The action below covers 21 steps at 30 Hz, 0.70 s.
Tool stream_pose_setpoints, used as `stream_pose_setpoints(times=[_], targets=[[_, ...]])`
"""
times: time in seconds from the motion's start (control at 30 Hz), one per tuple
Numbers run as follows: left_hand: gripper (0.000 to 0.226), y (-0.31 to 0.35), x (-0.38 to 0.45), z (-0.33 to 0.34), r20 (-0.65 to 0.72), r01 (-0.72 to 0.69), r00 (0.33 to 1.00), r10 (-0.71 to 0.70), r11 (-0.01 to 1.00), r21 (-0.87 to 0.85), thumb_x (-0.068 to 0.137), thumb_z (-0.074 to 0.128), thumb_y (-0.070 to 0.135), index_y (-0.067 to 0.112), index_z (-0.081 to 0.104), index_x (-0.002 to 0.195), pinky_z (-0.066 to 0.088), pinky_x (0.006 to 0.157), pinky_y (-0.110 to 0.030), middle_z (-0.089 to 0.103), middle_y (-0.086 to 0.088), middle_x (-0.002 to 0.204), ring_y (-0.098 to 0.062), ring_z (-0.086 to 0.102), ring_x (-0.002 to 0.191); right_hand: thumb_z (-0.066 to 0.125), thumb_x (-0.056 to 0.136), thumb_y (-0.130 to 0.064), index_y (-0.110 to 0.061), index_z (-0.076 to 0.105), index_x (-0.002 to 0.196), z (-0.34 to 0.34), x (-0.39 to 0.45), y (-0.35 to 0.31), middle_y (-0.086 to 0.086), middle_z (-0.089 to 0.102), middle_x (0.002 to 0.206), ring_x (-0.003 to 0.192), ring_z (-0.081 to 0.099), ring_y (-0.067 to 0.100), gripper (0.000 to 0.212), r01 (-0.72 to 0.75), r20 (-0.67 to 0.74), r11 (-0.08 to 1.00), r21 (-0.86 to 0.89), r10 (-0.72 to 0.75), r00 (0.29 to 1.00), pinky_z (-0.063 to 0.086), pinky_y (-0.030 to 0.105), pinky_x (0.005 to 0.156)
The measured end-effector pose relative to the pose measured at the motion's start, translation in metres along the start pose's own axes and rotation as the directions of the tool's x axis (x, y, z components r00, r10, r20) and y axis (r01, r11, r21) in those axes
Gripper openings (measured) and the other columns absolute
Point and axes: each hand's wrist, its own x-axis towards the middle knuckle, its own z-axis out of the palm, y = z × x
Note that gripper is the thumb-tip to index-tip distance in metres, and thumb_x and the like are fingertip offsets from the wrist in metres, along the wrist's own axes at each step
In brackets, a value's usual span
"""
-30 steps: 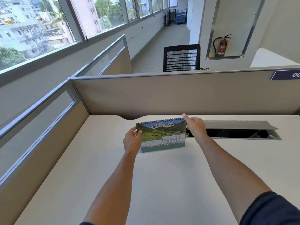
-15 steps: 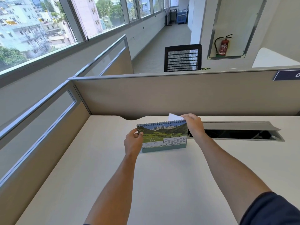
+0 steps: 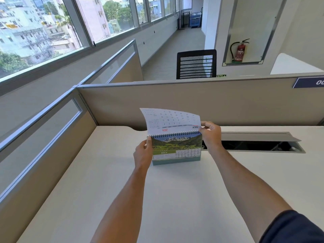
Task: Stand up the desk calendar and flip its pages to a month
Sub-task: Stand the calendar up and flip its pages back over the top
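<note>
A spiral-bound desk calendar (image 3: 176, 149) stands upright on the white desk (image 3: 175, 199). Its front page shows a green mountain landscape and the word JULY. My left hand (image 3: 142, 153) grips the calendar's left edge, thumb on the top corner. My right hand (image 3: 211, 134) pinches the right corner of a white page (image 3: 172, 121) that is lifted above the spiral. That page curls upward and shows an upside-down date grid, "JULY" and "2026".
A beige partition (image 3: 192, 102) closes the desk at the back and another runs along the left. Right of the calendar an open cable hatch (image 3: 254, 144) sits in the desk, its lid raised. A black mesh chair (image 3: 196, 64) stands beyond the partition.
My right hand has drawn a white page up from behind the calendar and raised it above the spiral. My left hand stays on the left edge. The calendar has not shifted.
</note>
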Motion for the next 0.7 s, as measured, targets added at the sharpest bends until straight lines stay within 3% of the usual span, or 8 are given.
stream_pose_setpoints(times=[0.13,0.23,0.33,0.4,0.5,0.6,0.7], targets=[[0.048,0.002,0.0,-0.002,-0.043,0.019,0.999,-0.021,0.998,-0.06,0.103,0.031,0.057,0.029,0.068,0.093,0.04,0.066,-0.021,0.072,0.003,0.095,-0.014,0.064,0.085,0.074,0.089,-0.005,-0.034,0.074,0.079,-0.005,-0.004,0.0,0.001,0.071,0.083,0.071,0.06,0.017,0.031,0.021,-0.023,1.0,0.008,-0.021,1.0,0.051,0.027,0.061],[0.042,0.002,0.001,-0.005,-0.084,0.045,0.995,-0.061,0.983,-0.178,0.102,0.033,0.057,0.037,0.06,0.078,0.048,0.084,-0.035,0.071,0.004,0.091,-0.022,0.068,0.095,0.078,0.085,-0.006,-0.036,0.074,0.073,-0.008,-0.005,-0.001,0.0,0.073,0.083,0.068,0.06,0.015,0.032,0.043,-0.067,0.999,0.005,-0.042,0.997,0.052,0.026,0.06],[0.032,0.001,0.001,-0.007,-0.041,0.051,0.997,-0.062,0.971,-0.235,0.103,0.039,0.053,0.039,0.061,0.084,0.05,0.099,-0.05,0.074,-0.001,0.102,-0.024,0.069,0.102,0.07,0.086,0.003,-0.027,0.08,0.075,-0.009,-0.006,0.0,0.011,0.075,0.074,0.066,0.059,0.017,0.034,0.033,-0.05,0.999,0.017,-0.032,0.998,0.053,0.028,0.06],[0.032,0.0,0.0,-0.008,-0.017,0.057,0.998,-0.064,0.957,-0.285,0.104,0.038,0.052,0.039,0.064,0.091,0.049,0.102,-0.052,0.074,-0.003,0.107,-0.022,0.069,0.101,0.061,0.087,0.007,-0.026,0.081,0.074,-0.01,-0.008,0.0,0.005,0.078,0.074,0.071,0.068,0.018,0.041,0.011,-0.034,0.999,0.036,-0.009,0.999,0.054,0.026,0.057],[0.046,0.002,0.0,-0.008,-0.011,0.074,0.996,-0.084,0.926,-0.369,0.106,0.032,0.051,0.025,0.068,0.116,0.048,0.103,-0.052,0.073,-0.007,0.114,-0.02,0.068,0.098,0.054,0.089,0.009,-0.02,0.079,0.075,-0.012,-0.011,0.0,0.007,0.078,0.083,0.079,0.073,0.024,0.041,0.01,-0.016,0.998,0.068,-0.009,1.0,0.056,0.03,0.063],[0.05,0.006,-0.001,-0.008,-0.001,0.112,0.992,-0.125,0.895,-0.431,0.104,0.033,0.055,0.024,0.072,0.098,0.05,0.092,-0.043,0.074,-0.007,0.105,-0.017,0.068,0.088,0.055,0.087,0.008,-0.014,0.079,0.075,-0.015,-0.014,-0.001,0.009,0.077,0.083,0.075,0.071,0.017,0.035,0.012,-0.004,0.994,0.111,-0.011,1.0,0.055,0.024,0.06],[0.056,0.006,0.0,-0.008,0.012,0.133,0.99,-0.14,0.909,-0.394,0.103,0.035,0.057,0.02,0.075,0.09,0.05,0.081,-0.039,0.076,-0.009,0.1,-0.027,0.068,0.085,0.051,0.083,0.008,-0.013,0.079,0.071,-0.016,-0.012,-0.001,0.012,0.077,0.083,0.071,0.071,0.022,0.037,-0.057,0.011,0.982,0.179,0.056,0.998,0.055,0.029,0.062]])
